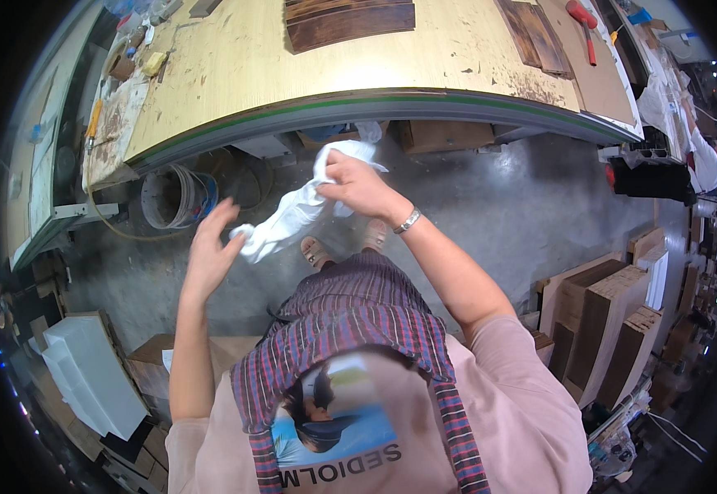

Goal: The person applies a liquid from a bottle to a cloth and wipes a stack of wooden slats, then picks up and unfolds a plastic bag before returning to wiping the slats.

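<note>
A crumpled white cloth point(288, 216) hangs in the air in front of my body, above the grey floor. My right hand point(362, 188) is closed on its upper part, pinching the fabric between thumb and fingers. At the cloth's lower left end is my left hand point(212, 249), slightly blurred, with its fingers stretched and apart. Its thumb is right beside the cloth's end; whether they touch I cannot tell. Beyond both hands runs the front edge of a pale yellow workbench point(235, 70).
Dark-stained boards point(350, 23) and more brown boards point(535, 37) lie on the bench, near a red mallet point(582, 29). A white bucket point(166, 198) stands below at left. Stacked wooden panels point(597, 321) are at right, a white wrapped block point(95, 375) at left. Another person point(708, 160) is at far right.
</note>
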